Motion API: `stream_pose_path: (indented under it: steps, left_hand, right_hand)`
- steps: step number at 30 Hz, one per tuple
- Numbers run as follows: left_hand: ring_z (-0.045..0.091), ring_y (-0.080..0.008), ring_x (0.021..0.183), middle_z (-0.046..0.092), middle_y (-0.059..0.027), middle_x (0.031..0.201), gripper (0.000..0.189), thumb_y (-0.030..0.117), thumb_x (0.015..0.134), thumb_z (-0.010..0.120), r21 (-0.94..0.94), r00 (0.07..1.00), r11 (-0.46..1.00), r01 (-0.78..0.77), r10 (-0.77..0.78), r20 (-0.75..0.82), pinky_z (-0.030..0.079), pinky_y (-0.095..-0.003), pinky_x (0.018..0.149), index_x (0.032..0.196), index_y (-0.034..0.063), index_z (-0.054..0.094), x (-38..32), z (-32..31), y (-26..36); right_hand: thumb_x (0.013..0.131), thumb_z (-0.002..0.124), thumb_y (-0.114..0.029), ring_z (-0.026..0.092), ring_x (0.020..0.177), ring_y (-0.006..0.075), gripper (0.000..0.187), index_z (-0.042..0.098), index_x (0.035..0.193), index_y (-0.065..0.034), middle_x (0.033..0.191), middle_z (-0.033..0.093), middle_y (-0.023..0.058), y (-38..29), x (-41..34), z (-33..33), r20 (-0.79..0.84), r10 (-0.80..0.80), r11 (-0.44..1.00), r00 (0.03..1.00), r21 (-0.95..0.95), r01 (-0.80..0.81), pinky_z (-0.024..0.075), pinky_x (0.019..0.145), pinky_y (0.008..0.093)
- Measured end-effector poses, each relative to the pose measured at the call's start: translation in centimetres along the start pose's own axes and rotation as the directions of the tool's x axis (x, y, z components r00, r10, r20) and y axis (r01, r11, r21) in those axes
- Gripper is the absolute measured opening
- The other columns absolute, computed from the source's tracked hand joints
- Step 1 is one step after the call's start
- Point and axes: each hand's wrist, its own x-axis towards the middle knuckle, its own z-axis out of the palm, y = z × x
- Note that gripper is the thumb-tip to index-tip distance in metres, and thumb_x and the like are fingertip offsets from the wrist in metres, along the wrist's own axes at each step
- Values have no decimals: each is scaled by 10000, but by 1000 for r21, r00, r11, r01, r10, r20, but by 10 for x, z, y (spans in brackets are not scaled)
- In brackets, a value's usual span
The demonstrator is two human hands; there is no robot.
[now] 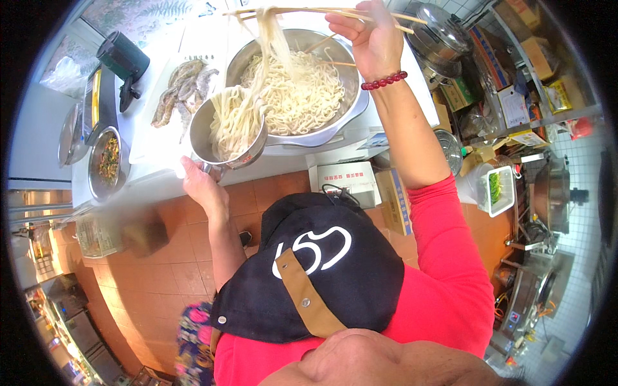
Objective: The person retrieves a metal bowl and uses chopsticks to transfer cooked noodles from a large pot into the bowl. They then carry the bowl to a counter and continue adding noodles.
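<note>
My left hand (205, 186) grips the handle of a small steel saucepan (200, 132), tilted beside a large steel basin (355, 87). Pale noodles (236, 120) fill much of the saucepan, and some hang over its rim. In my right hand (379, 46), above the basin's far right side, are long wooden chopsticks (314, 9). A strand bundle of noodles (273, 43) drapes from their tips down towards both vessels. The basin holds a broad heap of noodles (304, 96). Other thin sticks (338, 63) lean inside it, partly hidden.
Raw shrimp (186, 89) lie on a white board (149, 120) left of the basin. Further left stand a metal bowl of chopped food (108, 161) and a dark cylindrical container (123, 55). A lidded pot (439, 34) is at right; cardboard boxes (345, 181) sit below the table.
</note>
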Motion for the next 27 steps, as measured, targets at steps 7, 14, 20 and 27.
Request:
stream_pose_path:
  steps: [7, 14, 20, 27]
  left_hand:
    - [392, -93, 429, 467, -6, 567, 383, 366, 928, 390, 7, 1000, 1000, 13, -13, -24, 295, -248, 390, 758, 43, 507, 5, 2, -5]
    - [422, -85, 466, 547, -29, 676, 358, 359, 915, 429, -87, 991, 993, 83, -72, 113, 308, -231, 419, 840, 24, 531, 11, -1, -2]
    - [340, -58, 442, 463, 25, 556, 265, 211, 833, 598, -13, 904, 986, 169, -149, 402, 260, -220, 431, 623, 90, 491, 40, -21, 8]
    - [335, -35, 442, 459, 41, 555, 269, 132, 806, 611, 80, 846, 980, 181, -197, 495, 255, -201, 410, 582, 111, 464, 77, -35, 14]
  right_hand:
    - [909, 391, -274, 638, 621, 175, 331, 549, 814, 1, 794, 620, 103, 18, -41, 43, 887, -199, 384, 416, -319, 866, 527, 574, 293]
    - [904, 419, -295, 577, 588, 90, 304, 579, 913, -37, 743, 598, 44, -32, -38, 24, 615, 270, 638, 741, -691, 341, 469, 550, 204]
    - [920, 391, -261, 557, 572, 89, 278, 528, 990, -29, 751, 572, 63, -16, -63, -41, 265, 360, 627, 894, -779, -21, 451, 530, 195]
    - [929, 390, -249, 621, 643, 187, 304, 517, 988, 21, 850, 559, 106, 105, -85, -70, -93, 116, 833, 989, -533, -147, 492, 527, 238]
